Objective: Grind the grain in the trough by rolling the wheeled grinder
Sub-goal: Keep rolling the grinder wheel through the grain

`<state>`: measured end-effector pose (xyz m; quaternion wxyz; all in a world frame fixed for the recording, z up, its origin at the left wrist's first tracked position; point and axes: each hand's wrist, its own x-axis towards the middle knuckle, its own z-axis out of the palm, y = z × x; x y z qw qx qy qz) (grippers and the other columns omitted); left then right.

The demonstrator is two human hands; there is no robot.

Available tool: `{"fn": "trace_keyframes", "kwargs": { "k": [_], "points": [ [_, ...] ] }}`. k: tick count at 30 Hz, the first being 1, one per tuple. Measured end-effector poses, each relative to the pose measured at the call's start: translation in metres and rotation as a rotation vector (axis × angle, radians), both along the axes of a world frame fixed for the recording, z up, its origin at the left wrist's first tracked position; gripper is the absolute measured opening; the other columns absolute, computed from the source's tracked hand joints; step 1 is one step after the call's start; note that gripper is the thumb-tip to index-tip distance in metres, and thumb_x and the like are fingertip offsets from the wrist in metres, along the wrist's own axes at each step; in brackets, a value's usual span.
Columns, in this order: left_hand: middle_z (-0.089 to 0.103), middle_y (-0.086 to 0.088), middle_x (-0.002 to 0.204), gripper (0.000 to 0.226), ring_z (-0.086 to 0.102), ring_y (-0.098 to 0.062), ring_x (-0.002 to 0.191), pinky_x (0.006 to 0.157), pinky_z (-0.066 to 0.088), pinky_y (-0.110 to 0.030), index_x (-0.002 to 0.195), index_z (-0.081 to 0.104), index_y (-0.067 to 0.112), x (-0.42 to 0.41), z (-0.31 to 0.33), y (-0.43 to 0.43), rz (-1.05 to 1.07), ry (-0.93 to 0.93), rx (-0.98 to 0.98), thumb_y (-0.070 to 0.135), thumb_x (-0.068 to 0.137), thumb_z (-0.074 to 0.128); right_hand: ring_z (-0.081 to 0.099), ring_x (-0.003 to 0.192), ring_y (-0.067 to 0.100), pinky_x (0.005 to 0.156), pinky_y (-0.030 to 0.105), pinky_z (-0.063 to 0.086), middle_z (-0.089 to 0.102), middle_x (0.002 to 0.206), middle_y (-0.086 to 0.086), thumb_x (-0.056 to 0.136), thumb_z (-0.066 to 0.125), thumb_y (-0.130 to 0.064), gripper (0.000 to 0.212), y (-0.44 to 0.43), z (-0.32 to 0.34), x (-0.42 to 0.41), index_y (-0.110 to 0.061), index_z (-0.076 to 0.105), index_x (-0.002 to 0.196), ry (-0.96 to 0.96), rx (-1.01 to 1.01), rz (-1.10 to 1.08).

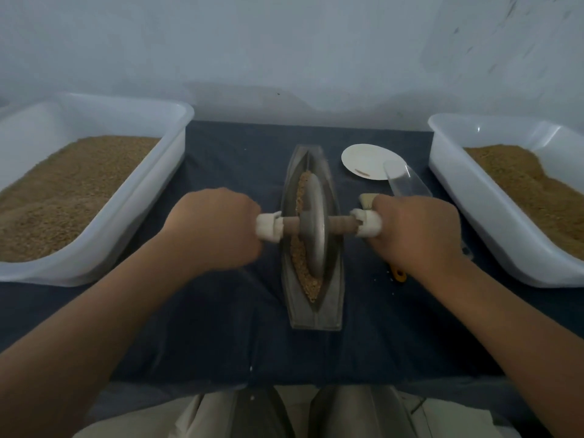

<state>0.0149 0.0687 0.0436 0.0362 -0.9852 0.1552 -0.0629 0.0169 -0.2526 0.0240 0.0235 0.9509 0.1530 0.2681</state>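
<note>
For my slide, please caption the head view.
The left hand and right hand grip the wheeled grinder in the trough of grain.

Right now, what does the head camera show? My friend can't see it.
The left hand and right hand grip a wheeled grinder standing in a grain-filled trough on dark cloth. A left tub and right tub hold more grain.

Grey trough [311, 311], tan grain [303, 188], navy cloth [240, 159]
</note>
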Motion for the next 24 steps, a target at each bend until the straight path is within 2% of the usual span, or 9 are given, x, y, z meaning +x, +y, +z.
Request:
{"fn": "trace_keyframes", "kwargs": {
  "k": [4, 7, 9, 11, 12, 15, 19, 22, 24],
  "points": [
    [0.052, 0.009, 0.064, 0.029, 0.052, -0.016, 0.057, 0.054, 0.035, -0.027, 0.064, 0.049, 0.028, 0.035, 0.009, -0.011, -0.030, -0.069, 0.052, 0.054, 0.076, 0.054, 0.049, 0.049, 0.018, 0.045, 0.024, 0.037, 0.044, 0.055, -0.011, 0.085, 0.066, -0.054, 0.032, 0.005, -0.006, 0.020, -0.029, 0.050, 0.072, 0.003, 0.022, -0.098],
    [0.051, 0.008, 0.068, 0.026, 0.050, -0.021, 0.061, 0.060, 0.038, -0.031, 0.067, 0.052, 0.028, 0.082, 0.024, -0.025, 0.010, -0.124, 0.102, 0.053, 0.074, 0.053, 0.058, 0.061, 0.021, 0.054, 0.032, 0.049, 0.054, 0.066, -0.008, 0.094, 0.060, -0.044, 0.023, 0.017, 0.000, 0.050, -0.027, 0.054, 0.080, 0.124, 0.079, -0.192],
    [0.056, 0.006, 0.071, 0.028, 0.051, -0.019, 0.061, 0.059, 0.041, -0.032, 0.071, 0.057, 0.027, 0.097, 0.029, -0.029, 0.004, -0.102, 0.123, 0.054, 0.076, 0.053, 0.057, 0.063, 0.021, 0.055, 0.032, 0.047, 0.054, 0.067, -0.006, 0.094, 0.058, -0.041, 0.020, 0.021, 0.003, 0.058, -0.024, 0.057, 0.083, 0.156, 0.084, -0.226],
    [0.057, 0.007, 0.073, 0.024, 0.055, -0.019, 0.065, 0.062, 0.043, -0.033, 0.074, 0.059, 0.028, 0.094, 0.028, -0.026, -0.013, -0.062, 0.123, 0.051, 0.077, 0.055, 0.050, 0.057, 0.019, 0.049, 0.026, 0.033, 0.048, 0.062, -0.008, 0.092, 0.062, -0.044, 0.023, 0.019, 0.005, 0.047, -0.026, 0.056, 0.079, 0.134, 0.042, -0.234],
    [0.056, 0.009, 0.072, 0.022, 0.055, -0.019, 0.067, 0.063, 0.043, -0.033, 0.073, 0.058, 0.029, 0.086, 0.025, -0.022, -0.026, -0.033, 0.114, 0.050, 0.077, 0.056, 0.049, 0.055, 0.018, 0.047, 0.026, 0.033, 0.047, 0.060, -0.009, 0.091, 0.064, -0.046, 0.025, 0.017, 0.005, 0.036, -0.027, 0.055, 0.077, 0.125, 0.014, -0.220],
    [0.051, 0.012, 0.061, 0.027, 0.050, -0.014, 0.056, 0.054, 0.037, -0.028, 0.063, 0.051, 0.030, 0.044, 0.011, -0.005, -0.100, -0.035, 0.077, 0.056, 0.072, 0.055, 0.053, 0.049, 0.017, 0.045, 0.028, 0.044, 0.049, 0.055, -0.011, 0.085, 0.065, -0.053, 0.026, 0.006, 0.000, -0.004, -0.030, 0.057, 0.077, 0.072, -0.024, -0.134],
    [0.042, 0.013, 0.048, 0.030, 0.039, -0.005, 0.042, 0.046, 0.024, -0.018, 0.055, 0.044, 0.032, 0.021, 0.004, 0.001, -0.184, -0.211, 0.091, 0.057, 0.066, 0.057, 0.060, 0.054, 0.018, 0.049, 0.032, 0.049, 0.057, 0.060, -0.010, 0.093, 0.048, -0.063, 0.035, 0.001, -0.005, -0.027, -0.031, 0.059, 0.083, 0.124, 0.032, -0.100],
    [0.054, 0.010, 0.064, 0.026, 0.055, -0.016, 0.059, 0.055, 0.038, -0.029, 0.064, 0.053, 0.030, 0.058, 0.012, -0.014, -0.084, -0.046, 0.067, 0.055, 0.072, 0.054, 0.058, 0.058, 0.024, 0.051, 0.030, 0.043, 0.058, 0.064, -0.006, 0.095, 0.054, -0.059, 0.036, 0.010, 0.002, 0.007, -0.026, 0.059, 0.081, 0.087, 0.041, -0.132],
    [0.060, 0.008, 0.076, 0.025, 0.063, -0.024, 0.075, 0.064, 0.044, -0.034, 0.070, 0.057, 0.029, 0.083, 0.018, -0.018, -0.003, 0.029, 0.029, 0.053, 0.076, 0.056, 0.058, 0.063, 0.027, 0.055, 0.031, 0.038, 0.059, 0.070, -0.002, 0.093, 0.047, -0.054, 0.035, 0.020, 0.015, 0.038, -0.023, 0.058, 0.082, 0.095, 0.007, -0.173]
  ]
}}
